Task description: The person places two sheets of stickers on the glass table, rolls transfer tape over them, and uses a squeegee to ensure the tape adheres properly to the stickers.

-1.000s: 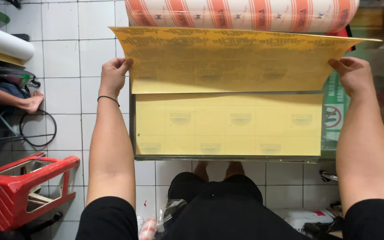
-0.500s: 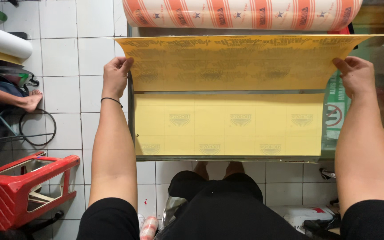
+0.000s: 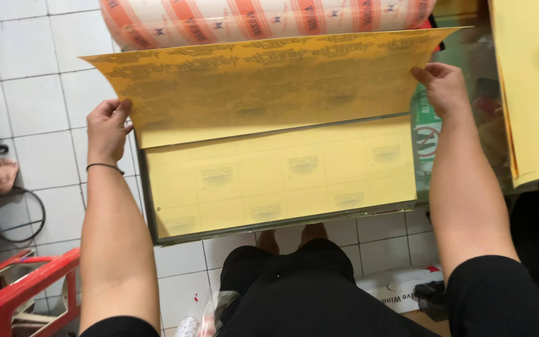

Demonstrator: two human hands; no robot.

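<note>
Since the earlier frame you have lifted the printed yellow paper sheet (image 3: 269, 87) higher, tilting it. Your left hand (image 3: 107, 130) and right hand (image 3: 445, 88) each pinch a side edge in a closed grip. One sheet is peeled up; the yellow stack (image 3: 282, 178) remains on the metal-framed table (image 3: 148, 206). Around it: white tiled floor (image 3: 38, 106), striped roll (image 3: 269, 19), red plastic stool (image 3: 14, 293).
</note>
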